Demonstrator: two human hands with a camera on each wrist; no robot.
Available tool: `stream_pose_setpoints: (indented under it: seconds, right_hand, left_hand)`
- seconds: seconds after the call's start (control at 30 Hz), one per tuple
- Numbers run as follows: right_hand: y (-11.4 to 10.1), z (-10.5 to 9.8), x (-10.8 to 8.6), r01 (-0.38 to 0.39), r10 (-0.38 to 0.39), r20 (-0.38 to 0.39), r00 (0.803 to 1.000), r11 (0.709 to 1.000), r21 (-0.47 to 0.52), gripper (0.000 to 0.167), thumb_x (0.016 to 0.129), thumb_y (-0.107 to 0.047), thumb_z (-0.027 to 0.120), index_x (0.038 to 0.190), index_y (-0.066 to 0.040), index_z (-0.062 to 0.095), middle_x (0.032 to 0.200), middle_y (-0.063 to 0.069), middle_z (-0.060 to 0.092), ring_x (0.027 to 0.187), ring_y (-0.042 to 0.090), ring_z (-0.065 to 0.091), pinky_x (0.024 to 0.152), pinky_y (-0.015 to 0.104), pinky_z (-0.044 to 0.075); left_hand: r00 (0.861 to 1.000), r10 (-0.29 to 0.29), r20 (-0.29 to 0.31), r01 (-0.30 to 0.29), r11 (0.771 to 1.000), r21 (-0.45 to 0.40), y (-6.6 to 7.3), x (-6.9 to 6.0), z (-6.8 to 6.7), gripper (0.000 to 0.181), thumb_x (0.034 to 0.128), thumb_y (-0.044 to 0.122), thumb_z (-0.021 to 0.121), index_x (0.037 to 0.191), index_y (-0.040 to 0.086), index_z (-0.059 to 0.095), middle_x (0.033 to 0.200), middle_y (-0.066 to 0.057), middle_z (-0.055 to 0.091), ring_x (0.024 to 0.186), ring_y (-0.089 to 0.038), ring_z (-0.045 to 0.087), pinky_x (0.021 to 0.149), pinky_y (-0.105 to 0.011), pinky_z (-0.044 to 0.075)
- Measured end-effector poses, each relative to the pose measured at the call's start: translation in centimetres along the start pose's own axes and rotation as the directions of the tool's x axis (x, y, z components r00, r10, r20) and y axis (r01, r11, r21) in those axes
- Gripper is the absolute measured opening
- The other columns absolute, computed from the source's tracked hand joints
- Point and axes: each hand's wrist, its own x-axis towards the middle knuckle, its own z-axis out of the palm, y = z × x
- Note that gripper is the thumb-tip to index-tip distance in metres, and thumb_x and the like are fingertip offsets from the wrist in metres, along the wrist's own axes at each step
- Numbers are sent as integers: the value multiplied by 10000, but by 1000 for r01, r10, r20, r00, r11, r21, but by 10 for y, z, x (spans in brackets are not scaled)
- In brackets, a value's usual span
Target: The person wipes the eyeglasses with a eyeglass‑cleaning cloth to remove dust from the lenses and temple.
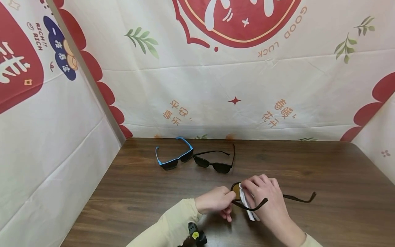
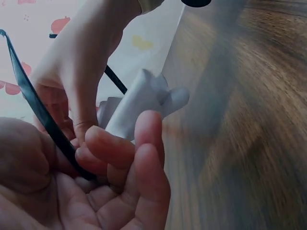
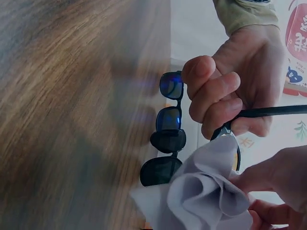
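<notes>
Dark-framed glasses with amber lenses (image 1: 236,191) are held above the table between both hands. My left hand (image 1: 216,200) pinches them at the frame's left end, beside the temple hinge. A folded pale grey cloth (image 3: 201,184) is in my right hand (image 1: 267,199), which holds it against a lens. In the head view, that hand covers most of the front of the glasses, and both temples stick out toward the right. The left wrist view shows one dark temple (image 2: 41,108) crossing the left palm, with the cloth's loose end hanging beyond the fingers.
Blue-framed sunglasses (image 1: 169,165) and black sunglasses (image 1: 221,167) rest unfolded, side by side, near the back of the brown wooden table (image 1: 129,195). A printed white fabric backdrop (image 1: 197,89) rises behind the table and along its sides.
</notes>
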Motion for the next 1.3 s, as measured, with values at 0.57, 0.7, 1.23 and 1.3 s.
stream_pose_setpoints:
  seconds: [0.57, 0.7, 1.23, 1.3]
  right_hand:
    - [1, 5, -2, 152, -157, 30, 987, 981, 118, 166, 702, -124, 753, 827, -195, 671, 777, -94, 592, 717, 122, 535, 648, 377, 417]
    - [3, 1, -5, 87, -90, 81, 993, 995, 39, 260, 631, -57, 820, 783, -204, 668, 743, -105, 575, 715, 139, 510, 646, 388, 409]
    - [-2, 7, -1, 72, -73, -50, 996, 997, -25, 98, 827, -147, 564, 838, -103, 650, 738, 31, 622, 699, 264, 542, 623, 415, 393]
    - [-3, 8, -1, 116, -116, -36, 993, 993, 3, 85, 797, -146, 589, 851, -115, 647, 758, 16, 618, 707, 242, 539, 631, 411, 397]
  left_hand:
    - [1000, -24, -15, 22, 993, -115, -3, 6, 3, 365, 974, 103, 355, 625, 58, 453, 515, -38, 446, 452, -139, 554, 429, -243, 458]
    - [1000, -27, -14, 26, 996, -88, -3, 4, 3, 350, 954, 89, 357, 615, 71, 445, 511, -34, 442, 448, -131, 551, 446, -249, 474]
    - [998, 13, -55, -16, 998, -67, 1, 7, 9, 381, 944, 103, 357, 574, 66, 437, 500, -27, 432, 431, -130, 546, 437, -248, 456]
    - [998, 20, -55, -24, 998, -60, 2, 8, 7, 398, 964, 116, 352, 581, 56, 445, 500, -26, 430, 433, -125, 540, 437, -240, 448]
